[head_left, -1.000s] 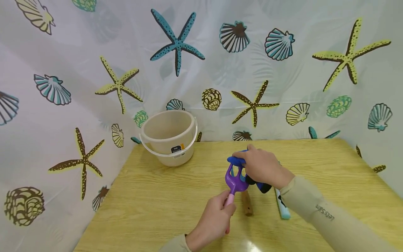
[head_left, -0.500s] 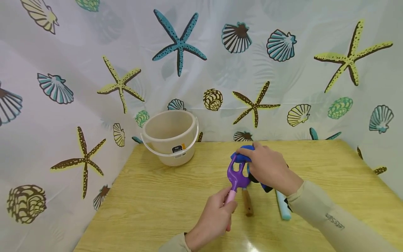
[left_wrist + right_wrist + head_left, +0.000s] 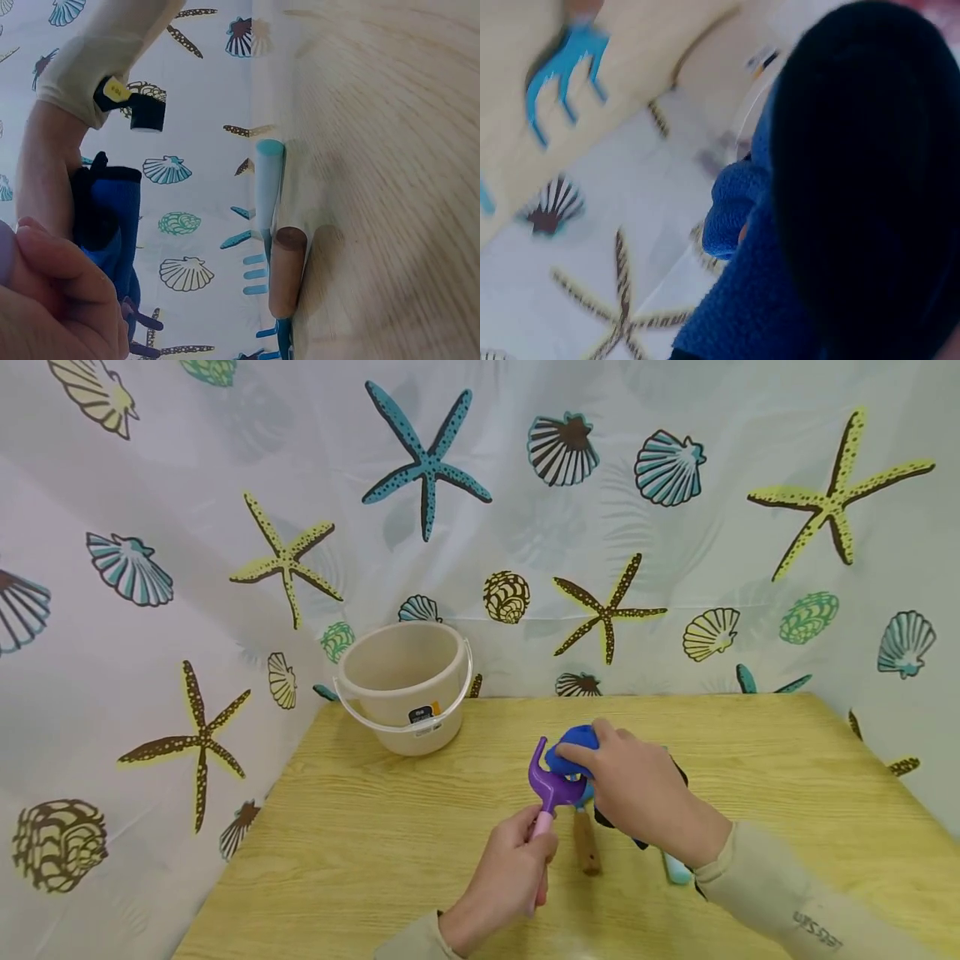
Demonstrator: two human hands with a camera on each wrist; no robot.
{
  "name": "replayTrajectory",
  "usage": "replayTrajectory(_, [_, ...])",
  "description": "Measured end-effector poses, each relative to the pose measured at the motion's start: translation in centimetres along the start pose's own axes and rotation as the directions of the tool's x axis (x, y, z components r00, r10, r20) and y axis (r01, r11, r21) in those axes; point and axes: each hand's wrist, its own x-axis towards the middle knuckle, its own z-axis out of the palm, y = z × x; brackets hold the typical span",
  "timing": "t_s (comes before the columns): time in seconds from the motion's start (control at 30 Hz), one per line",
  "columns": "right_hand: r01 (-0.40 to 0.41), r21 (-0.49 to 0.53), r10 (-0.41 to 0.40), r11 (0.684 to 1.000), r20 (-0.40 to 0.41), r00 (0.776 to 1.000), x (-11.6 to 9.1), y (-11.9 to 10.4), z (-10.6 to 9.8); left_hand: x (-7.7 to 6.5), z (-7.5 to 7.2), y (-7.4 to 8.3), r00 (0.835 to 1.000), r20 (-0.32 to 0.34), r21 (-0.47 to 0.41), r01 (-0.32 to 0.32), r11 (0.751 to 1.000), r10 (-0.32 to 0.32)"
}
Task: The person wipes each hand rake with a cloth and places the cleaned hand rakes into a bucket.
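Observation:
My left hand (image 3: 510, 868) grips the pink handle of a purple garden hand fork (image 3: 551, 789), tines pointing away from me. My right hand (image 3: 637, 777) pinches a blue cloth (image 3: 573, 747) around the fork's right-hand tines; the left tine shows bare. Fuzzy blue fabric (image 3: 742, 300) with a large black part fills much of the right wrist view. Beneath the right hand lies a blue hand fork with a wooden handle (image 3: 587, 843); its head (image 3: 566, 71) shows in the right wrist view. Beside it is a tool with a light blue handle (image 3: 270, 184), largely hidden in the head view.
A cream bucket (image 3: 390, 703) with a clear handle stands at the back left of the wooden table (image 3: 360, 827). A white curtain (image 3: 480, 535) printed with starfish and shells hangs behind and at both sides.
The cloth and my right hand have shifted down along the tines towards me, baring the left tine. The purple fork has turned a little in my left hand.

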Motion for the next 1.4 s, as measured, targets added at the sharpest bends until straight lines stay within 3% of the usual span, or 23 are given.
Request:
replayTrajectory(0.17, [0.089,0.001,-0.089,0.996,0.003,0.996,-0.9,-1.4,0.4,0.5,-0.3,-0.3,1.0,-0.009,-0.049,0.014,0.999,-0.015])
replayTrajectory(0.47, [0.007,-0.045,-0.009,0.999,-0.039,0.999,-1.0,0.3,2.3,0.3,0.2,-0.4,0.999,0.02,-0.093,0.043,0.995,-0.041])
replayTrajectory(0.8, [0.166,-0.032,-0.169,0.986,-0.109,0.98,-2.2,-2.2,2.2,0.8,-0.2,0.0,0.998,-0.014,-0.144,0.057,0.988,-0.06])
replayTrajectory(0.9, [0.168,-0.034,-0.171,0.985,-0.133,0.976,-2.6,-2.0,2.4,0.8,-0.2,0.0,0.997,0.004,-0.172,0.078,0.982,-0.079])
replayTrajectory(1.13, [0.079,-0.03,-0.083,0.996,-0.173,0.981,-3.2,-0.8,3.4,0.7,-0.2,0.1,0.994,0.009,-0.224,0.107,0.969,-0.108])
replayTrajectory(1.4, [0.16,-0.055,-0.169,0.986,-0.25,0.953,-4.2,-1.9,3.8,0.7,-0.5,0.2,0.992,0.021,-0.326,0.124,0.937,-0.124])
